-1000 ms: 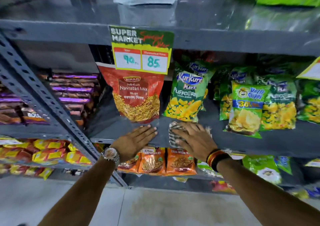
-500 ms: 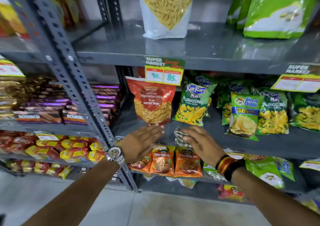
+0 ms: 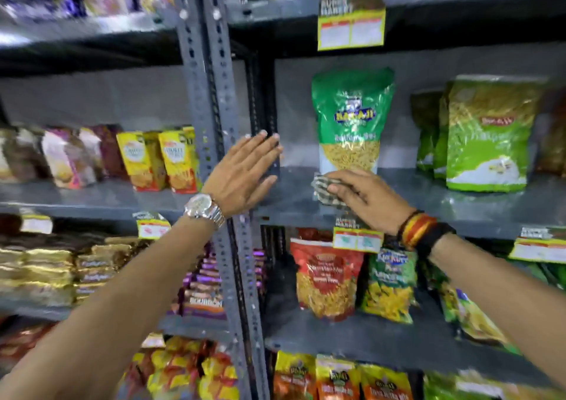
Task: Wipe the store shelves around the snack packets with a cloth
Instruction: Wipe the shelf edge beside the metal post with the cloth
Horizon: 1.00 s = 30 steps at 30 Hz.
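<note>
My right hand point(image 3: 364, 199) presses a checked cloth point(image 3: 321, 190) onto the grey shelf point(image 3: 428, 203), right in front of an upright green snack pouch point(image 3: 349, 121). My left hand point(image 3: 242, 173) is open with fingers spread, held flat at the shelf's left end beside the perforated upright post point(image 3: 214, 93); it holds nothing. Larger green packets point(image 3: 487, 136) stand further right on the same shelf.
A price tag point(image 3: 357, 239) hangs on the shelf edge under my right wrist. Below it stand a red mix pouch point(image 3: 324, 280) and green puffcorn bags point(image 3: 389, 286). Yellow biscuit packs point(image 3: 159, 157) fill the left bay. Another tag point(image 3: 350, 24) hangs above.
Both hands and the cloth have risen from the shelf with the red pouch to the shelf above it. The view has tilted upward with them.
</note>
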Tool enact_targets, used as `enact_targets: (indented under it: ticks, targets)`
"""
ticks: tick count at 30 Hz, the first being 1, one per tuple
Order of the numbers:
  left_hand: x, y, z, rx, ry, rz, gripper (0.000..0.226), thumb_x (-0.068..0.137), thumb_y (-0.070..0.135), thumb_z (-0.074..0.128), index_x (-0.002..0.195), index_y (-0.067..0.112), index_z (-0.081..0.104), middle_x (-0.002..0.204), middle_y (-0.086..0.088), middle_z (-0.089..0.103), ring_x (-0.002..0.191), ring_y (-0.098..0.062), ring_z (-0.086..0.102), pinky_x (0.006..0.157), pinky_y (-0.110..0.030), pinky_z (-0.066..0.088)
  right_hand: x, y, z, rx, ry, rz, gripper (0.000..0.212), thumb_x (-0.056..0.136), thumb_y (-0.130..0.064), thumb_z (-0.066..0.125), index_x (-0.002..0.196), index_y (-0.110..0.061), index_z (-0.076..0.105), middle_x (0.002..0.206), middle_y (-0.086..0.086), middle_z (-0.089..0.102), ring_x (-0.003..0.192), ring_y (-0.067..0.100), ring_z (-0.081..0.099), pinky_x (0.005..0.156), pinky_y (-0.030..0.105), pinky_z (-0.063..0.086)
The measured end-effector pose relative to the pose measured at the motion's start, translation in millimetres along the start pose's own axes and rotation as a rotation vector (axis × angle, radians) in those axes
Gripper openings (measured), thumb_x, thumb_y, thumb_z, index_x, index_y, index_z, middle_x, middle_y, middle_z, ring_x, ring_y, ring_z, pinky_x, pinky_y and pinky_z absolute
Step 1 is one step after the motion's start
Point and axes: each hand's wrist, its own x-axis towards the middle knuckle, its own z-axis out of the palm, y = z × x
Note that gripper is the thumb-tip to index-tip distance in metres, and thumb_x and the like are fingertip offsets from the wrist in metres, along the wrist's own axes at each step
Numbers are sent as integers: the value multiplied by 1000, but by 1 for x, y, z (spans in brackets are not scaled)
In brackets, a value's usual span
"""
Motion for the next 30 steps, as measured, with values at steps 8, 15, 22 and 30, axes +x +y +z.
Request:
enact_targets:
  ticks: [8, 15, 22, 30]
  targets:
    - [43, -80, -8, 240, -28, 39, 62, 105, 44, 26, 152, 7, 38, 162, -12, 33, 153, -30, 17, 125, -51, 13, 136, 17, 63, -146, -88, 19, 35, 98, -45, 42, 118, -22, 60, 104, 9, 61, 102, 27, 57, 87, 38, 46]
    - [40, -92, 18, 337, 74, 105, 62, 102, 40, 37, 156, 9, 31, 164, -9, 27, 154, -28, 14, 125, -53, 11, 214, 54, 123, -142, -145, 95, 32, 97, -44, 42, 106, -22, 63, 98, 6, 63, 93, 28, 59, 84, 36, 48]
    - [41, -94, 21, 336, 130, 114, 62, 102, 34, 39, 157, 8, 27, 165, -10, 25, 154, -28, 14, 125, -54, 12, 262, 107, 158, -258, -166, 269, 22, 95, -42, 42, 100, -29, 58, 107, 11, 60, 98, 36, 60, 82, 41, 50]
    - [41, -95, 23, 345, 146, 110, 63, 101, 32, 38, 158, 8, 24, 165, -9, 24, 154, -28, 14, 125, -54, 12, 277, 151, 198, -257, -417, 529, 54, 81, -74, 33, 128, -51, 49, 147, -2, 45, 140, 36, 29, 110, 63, 17]
